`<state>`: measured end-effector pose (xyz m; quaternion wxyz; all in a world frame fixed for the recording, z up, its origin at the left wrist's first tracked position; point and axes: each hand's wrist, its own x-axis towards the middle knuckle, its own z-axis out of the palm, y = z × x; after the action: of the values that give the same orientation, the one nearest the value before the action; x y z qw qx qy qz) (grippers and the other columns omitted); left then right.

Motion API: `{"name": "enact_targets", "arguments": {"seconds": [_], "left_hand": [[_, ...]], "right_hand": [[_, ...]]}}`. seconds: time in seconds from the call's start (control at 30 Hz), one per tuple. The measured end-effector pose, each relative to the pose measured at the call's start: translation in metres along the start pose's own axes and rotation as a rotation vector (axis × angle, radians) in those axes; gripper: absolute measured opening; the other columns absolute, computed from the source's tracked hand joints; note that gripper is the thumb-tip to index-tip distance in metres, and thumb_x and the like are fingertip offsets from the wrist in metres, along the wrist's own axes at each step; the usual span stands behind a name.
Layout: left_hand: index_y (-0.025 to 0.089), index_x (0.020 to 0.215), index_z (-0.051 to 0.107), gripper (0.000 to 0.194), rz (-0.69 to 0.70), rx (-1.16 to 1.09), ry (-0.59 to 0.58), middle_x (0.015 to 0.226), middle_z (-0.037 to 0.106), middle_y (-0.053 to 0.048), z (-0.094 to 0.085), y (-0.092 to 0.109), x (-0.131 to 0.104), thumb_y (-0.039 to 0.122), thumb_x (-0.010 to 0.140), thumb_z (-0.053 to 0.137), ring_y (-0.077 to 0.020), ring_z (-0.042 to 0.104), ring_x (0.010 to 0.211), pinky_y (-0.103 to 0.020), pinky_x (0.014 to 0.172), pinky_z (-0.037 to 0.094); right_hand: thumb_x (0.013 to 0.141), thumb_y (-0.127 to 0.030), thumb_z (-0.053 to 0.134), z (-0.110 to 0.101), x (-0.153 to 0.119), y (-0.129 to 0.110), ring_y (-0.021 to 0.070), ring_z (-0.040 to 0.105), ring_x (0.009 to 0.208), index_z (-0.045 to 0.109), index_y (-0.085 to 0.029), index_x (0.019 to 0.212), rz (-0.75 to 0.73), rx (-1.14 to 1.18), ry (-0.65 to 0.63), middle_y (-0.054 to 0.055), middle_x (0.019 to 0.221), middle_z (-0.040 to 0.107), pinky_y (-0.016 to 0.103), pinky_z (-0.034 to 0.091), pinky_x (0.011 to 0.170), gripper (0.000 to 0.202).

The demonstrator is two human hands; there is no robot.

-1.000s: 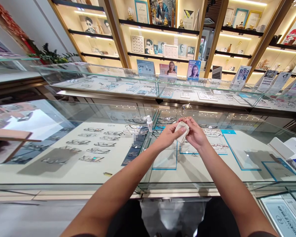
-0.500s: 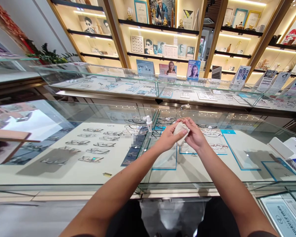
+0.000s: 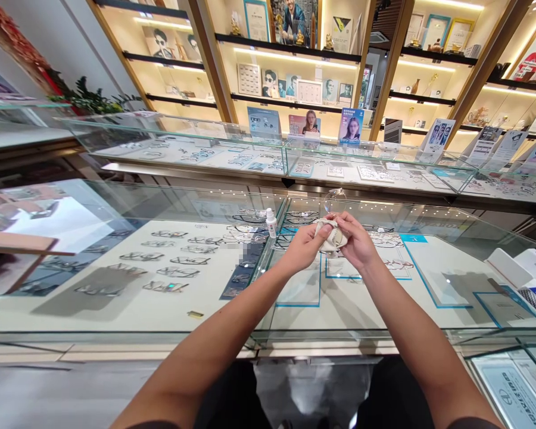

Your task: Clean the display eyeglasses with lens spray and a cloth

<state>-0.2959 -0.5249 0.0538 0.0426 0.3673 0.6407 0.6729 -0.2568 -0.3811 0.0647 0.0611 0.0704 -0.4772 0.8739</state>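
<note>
Above the glass counter, my left hand point(image 3: 307, 244) is closed on a pale cleaning cloth point(image 3: 335, 239), its thumb pressed on the cloth. My right hand point(image 3: 358, 243) meets it from the other side, fingers closed on a pair of glasses point(image 3: 335, 201). One clear round lens with a thin rim sticks up beyond the fingertips. The other part of the glasses is hidden by the cloth and fingers. A small white bottle point(image 3: 271, 224) stands upright on the counter, left of my left hand and apart from it.
Several eyeglass frames point(image 3: 190, 260) lie in rows inside the glass counter point(image 3: 361, 319). An open white box point(image 3: 513, 265) sits at the right. Across the aisle runs another display case point(image 3: 205, 161) with upright cards point(image 3: 351, 126) on top. Lit shelves stand behind.
The cloth has shifted slightly right and spread wider between my hands, showing more of its face. My right hand has turned and moved slightly right. The bottle stays in place.
</note>
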Motion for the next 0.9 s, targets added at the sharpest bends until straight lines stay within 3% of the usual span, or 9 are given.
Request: {"name": "enact_targets", "arguments": {"seconds": [0.17,0.3,0.4,0.57,0.7,0.9], "left_hand": [[0.016,0.087,0.07,0.058,-0.008,-0.077,-0.075,0.08,0.065,-0.004,0.0,0.002,0.001,0.074,0.083,0.07,-0.0168,0.055,0.077,-0.029,0.075,0.046],[0.016,0.11,0.072,0.064,-0.07,-0.115,-0.033,0.095,0.07,-0.006,0.003,0.0,-0.002,0.068,0.075,0.082,-0.0173,0.059,0.082,-0.027,0.076,0.047],[0.015,0.106,0.072,0.061,-0.05,-0.073,0.03,0.093,0.071,-0.006,0.004,-0.002,-0.003,0.068,0.077,0.08,-0.0177,0.059,0.083,-0.028,0.078,0.047],[0.016,0.092,0.072,0.059,0.01,-0.058,0.091,0.078,0.067,-0.003,0.005,-0.006,-0.002,0.075,0.083,0.07,-0.016,0.055,0.073,-0.029,0.075,0.048],[0.016,0.084,0.071,0.063,0.028,-0.066,-0.008,0.072,0.063,-0.003,-0.001,-0.005,0.002,0.078,0.087,0.062,-0.0171,0.054,0.072,-0.031,0.076,0.048],[0.015,0.1,0.076,0.058,-0.016,-0.109,-0.126,0.089,0.07,-0.006,-0.011,-0.004,0.007,0.07,0.082,0.075,-0.0192,0.059,0.082,-0.03,0.079,0.047]], "right_hand": [[0.068,-0.035,0.091,-0.002,0.001,-0.004,0.0144,0.065,0.087,0.068,-0.023,0.069,-0.033,-0.007,0.006,-0.001,0.093,0.072,0.026,0.053,0.078,0.026],[0.068,-0.037,0.09,-0.001,-0.001,-0.004,0.0144,0.063,0.081,0.069,-0.024,0.071,-0.004,-0.049,0.035,-0.001,0.094,0.073,0.026,0.051,0.07,0.025],[0.069,-0.038,0.09,0.0,-0.003,-0.001,0.0132,0.061,0.075,0.07,-0.024,0.074,0.012,-0.074,0.023,-0.002,0.091,0.073,0.025,0.049,0.065,0.025],[0.069,-0.037,0.089,0.001,-0.003,0.0,0.0124,0.063,0.076,0.074,-0.025,0.079,0.004,-0.082,-0.014,-0.002,0.09,0.075,0.024,0.051,0.069,0.021],[0.068,-0.035,0.091,-0.003,0.0,-0.004,0.0136,0.066,0.081,0.073,-0.024,0.076,-0.013,-0.05,-0.014,-0.001,0.092,0.075,0.025,0.053,0.073,0.023],[0.074,-0.034,0.088,-0.009,0.003,-0.009,0.0164,0.067,0.091,0.069,-0.025,0.073,-0.054,-0.001,-0.013,0.0,0.095,0.074,0.03,0.056,0.085,0.021]]}}
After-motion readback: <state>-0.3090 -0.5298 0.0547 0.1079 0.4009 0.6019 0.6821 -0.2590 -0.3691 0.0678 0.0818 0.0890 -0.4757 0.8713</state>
